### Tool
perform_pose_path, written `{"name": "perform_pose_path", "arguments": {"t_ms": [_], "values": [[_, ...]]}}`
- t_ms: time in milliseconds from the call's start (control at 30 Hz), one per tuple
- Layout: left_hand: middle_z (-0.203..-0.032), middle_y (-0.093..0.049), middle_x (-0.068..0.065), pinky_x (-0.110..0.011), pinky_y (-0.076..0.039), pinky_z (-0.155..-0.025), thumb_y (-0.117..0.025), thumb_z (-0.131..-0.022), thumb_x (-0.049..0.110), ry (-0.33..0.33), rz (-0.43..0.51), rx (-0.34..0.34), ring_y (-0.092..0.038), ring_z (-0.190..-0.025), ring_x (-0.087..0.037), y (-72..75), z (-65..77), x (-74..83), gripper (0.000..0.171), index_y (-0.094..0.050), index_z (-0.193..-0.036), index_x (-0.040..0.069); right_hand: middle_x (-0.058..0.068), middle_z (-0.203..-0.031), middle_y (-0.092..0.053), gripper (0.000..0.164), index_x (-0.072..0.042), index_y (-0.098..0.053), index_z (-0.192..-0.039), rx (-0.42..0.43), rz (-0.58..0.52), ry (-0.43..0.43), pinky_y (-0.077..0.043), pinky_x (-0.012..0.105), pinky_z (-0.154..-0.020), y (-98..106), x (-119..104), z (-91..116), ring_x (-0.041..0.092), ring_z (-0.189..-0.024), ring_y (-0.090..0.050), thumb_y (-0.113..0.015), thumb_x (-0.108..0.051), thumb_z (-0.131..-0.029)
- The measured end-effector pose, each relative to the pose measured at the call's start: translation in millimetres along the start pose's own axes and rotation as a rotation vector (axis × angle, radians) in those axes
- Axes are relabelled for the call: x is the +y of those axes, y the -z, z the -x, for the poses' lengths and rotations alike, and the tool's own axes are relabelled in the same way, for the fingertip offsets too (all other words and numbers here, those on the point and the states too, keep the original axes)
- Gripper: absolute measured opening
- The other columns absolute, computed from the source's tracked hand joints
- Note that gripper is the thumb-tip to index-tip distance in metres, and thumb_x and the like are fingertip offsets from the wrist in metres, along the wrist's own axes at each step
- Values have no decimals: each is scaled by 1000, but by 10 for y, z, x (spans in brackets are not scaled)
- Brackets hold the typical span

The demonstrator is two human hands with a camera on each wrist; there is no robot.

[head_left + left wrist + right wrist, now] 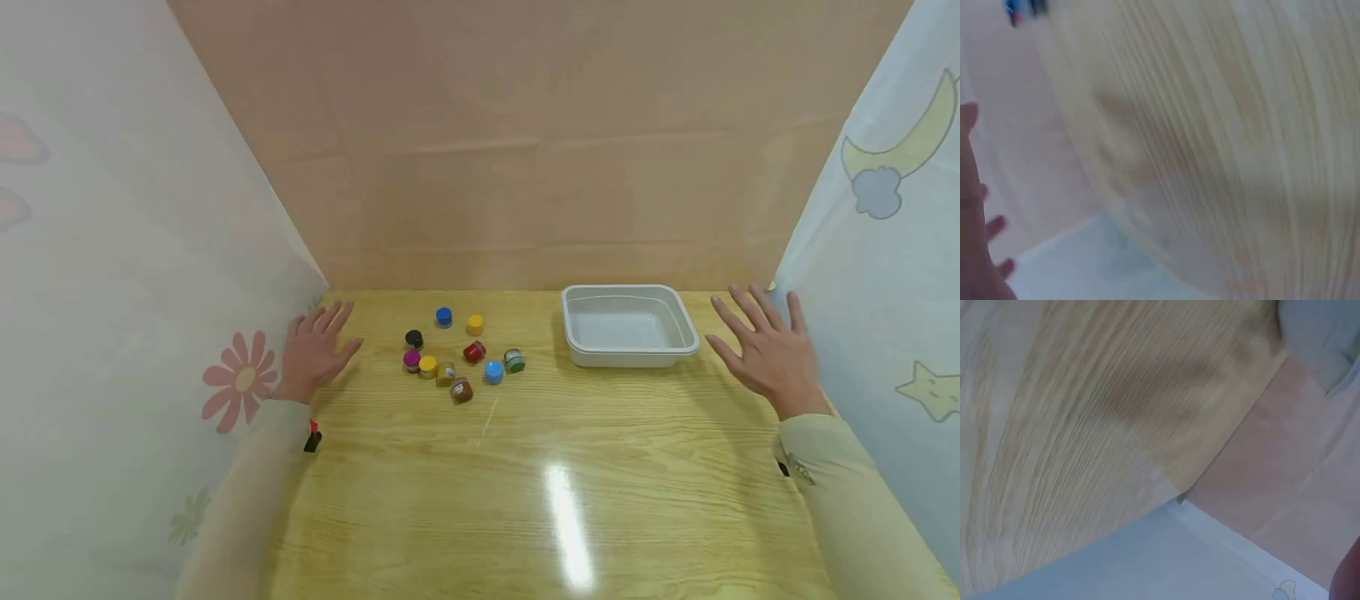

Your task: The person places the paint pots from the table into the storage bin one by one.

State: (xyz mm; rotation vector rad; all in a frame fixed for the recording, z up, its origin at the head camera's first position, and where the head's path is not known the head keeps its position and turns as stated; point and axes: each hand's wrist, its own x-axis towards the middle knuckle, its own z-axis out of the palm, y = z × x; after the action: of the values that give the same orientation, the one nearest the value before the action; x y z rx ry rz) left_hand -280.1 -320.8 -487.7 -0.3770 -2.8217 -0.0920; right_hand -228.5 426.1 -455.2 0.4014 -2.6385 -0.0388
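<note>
A hand could pass low across the pale wood-grain tabletop [420,500] in the lower centre, or through the gap between the small round coloured-lidded jars [446,374] left of centre and the raised-walled white rectangular plastic tray [630,359] right of centre. A tan upright sheet [450,167] blocks the top.

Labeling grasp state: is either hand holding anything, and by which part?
Nothing is held: left hand and right hand are both spread open, touching neither the paint jars nor the white tub.
</note>
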Motion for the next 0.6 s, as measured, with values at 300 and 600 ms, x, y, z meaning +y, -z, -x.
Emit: {"name": "perform_pose_path", "arguments": {"t_ms": [300,600], "values": [[-149,-54,-20,-68,-43,-104,-62,-103,44,180,555,-185,-54,-130,-45,-183,15,458,68,-37,-161,17,24,-150,-44,63,-23,-32,-164,-65,-219,-145,-21,69,-118,-44,-163,-53,50,-139,-36,-45,-49,-108],[-147,-56,-20,-59,-48,-106,-65,-103,36,222,850,-285,-56,-129,-41,-296,110,704,54,-52,-149,10,32,-139,-47,62,-20,-28,-165,-191,-370,-235,-39,72,-89,-170,-243,-40,54,-119,-45,-40,-46,-111]]}}
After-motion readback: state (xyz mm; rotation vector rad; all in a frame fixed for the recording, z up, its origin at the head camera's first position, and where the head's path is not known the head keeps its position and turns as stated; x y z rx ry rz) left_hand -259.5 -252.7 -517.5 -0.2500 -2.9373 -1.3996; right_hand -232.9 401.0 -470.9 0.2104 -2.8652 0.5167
